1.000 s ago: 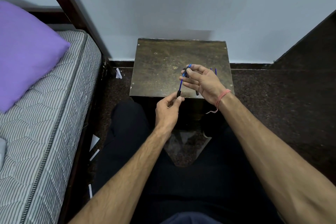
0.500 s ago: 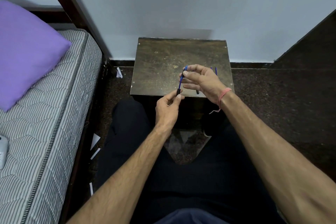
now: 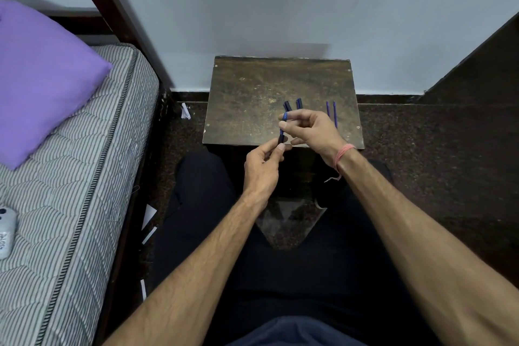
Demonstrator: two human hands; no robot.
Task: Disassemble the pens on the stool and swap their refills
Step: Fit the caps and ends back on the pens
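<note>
Both hands pinch one blue pen (image 3: pixel 282 130): left hand (image 3: pixel 262 170) its near end, right hand (image 3: pixel 311 130) its far end. Two refills (image 3: pixel 331 113) lie on the stool (image 3: pixel 247 98), right.

small white device (image 3: pixel 6 230) at the mattress edge (image 3: pixel 84 205) — dark handwritten marks on its lower face, too small and blurred to read, no other lettering, labels, brands or numbers legible
</note>
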